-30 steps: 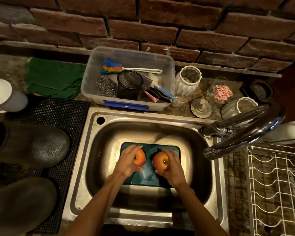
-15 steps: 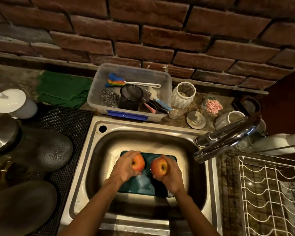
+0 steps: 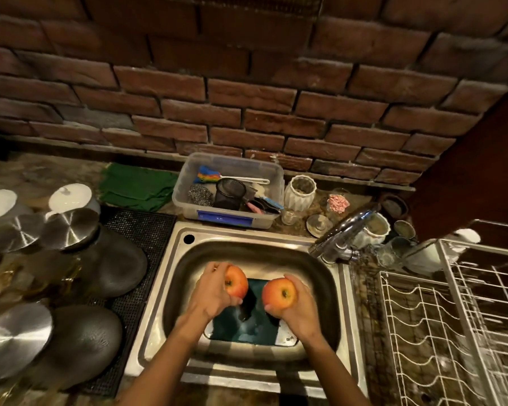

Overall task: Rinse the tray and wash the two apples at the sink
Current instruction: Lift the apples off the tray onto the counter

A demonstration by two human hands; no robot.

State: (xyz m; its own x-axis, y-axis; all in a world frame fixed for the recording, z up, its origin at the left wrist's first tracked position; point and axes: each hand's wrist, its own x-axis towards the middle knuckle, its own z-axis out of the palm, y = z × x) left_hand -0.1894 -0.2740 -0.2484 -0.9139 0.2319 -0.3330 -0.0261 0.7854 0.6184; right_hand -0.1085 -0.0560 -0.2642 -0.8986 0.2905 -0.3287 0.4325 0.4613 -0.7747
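A dark teal tray [image 3: 247, 329] lies flat in the bottom of the steel sink [image 3: 170, 276]. Above it I hold two red-orange apples. My left hand [image 3: 211, 291] is shut on the left apple [image 3: 237, 281], and my right hand [image 3: 298, 309] is shut on the right apple [image 3: 278, 293]. Both apples are lifted off the tray, a small gap between them. The faucet [image 3: 339, 232] stands at the sink's back right corner, its spout turned off to the right; I see no water running.
A clear tub [image 3: 228, 218] of brushes and scourers sits behind the sink, with a green cloth [image 3: 137, 187] to its left. Dark upturned pans and steel lids [image 3: 68, 227] crowd a black mat on the left. A white wire rack [image 3: 440, 326] fills the right.
Both hands have lifted the apples up off the tray and moved them slightly apart. My head has tilted up, showing more brick wall.
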